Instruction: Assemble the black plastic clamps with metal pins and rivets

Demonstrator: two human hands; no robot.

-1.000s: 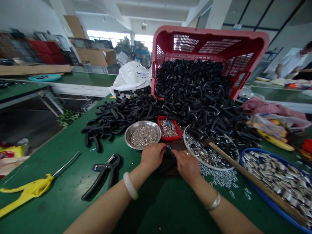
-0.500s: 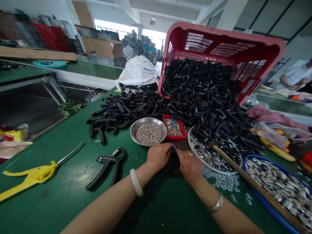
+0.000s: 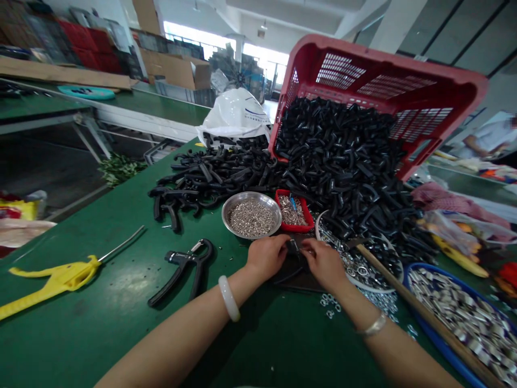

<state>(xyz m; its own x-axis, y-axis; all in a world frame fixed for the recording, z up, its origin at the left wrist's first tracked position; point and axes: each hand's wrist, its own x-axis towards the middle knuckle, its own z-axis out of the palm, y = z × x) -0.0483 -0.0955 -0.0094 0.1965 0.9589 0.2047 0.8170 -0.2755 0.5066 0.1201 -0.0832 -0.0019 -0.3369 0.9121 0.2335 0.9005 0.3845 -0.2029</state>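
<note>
left hand (image 3: 264, 258), right hand (image 3: 324, 265), plate rim (image 3: 369, 289) beside

Your left grip (image 3: 266, 257) and right grip (image 3: 325, 264) conceal most of the small dark part (image 3: 293, 247) between them; its form cannot be confirmed. The blue tray (image 3: 436, 334) runs past your view's lower right corner, and black pieces bury much of the round metal plate (image 3: 375, 289).

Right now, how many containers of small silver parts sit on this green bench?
4: a round steel bowl, a small red plastic tray beside it, a round white plate, a blue-rimmed tray far right. More may hide under the black pieces.
</note>
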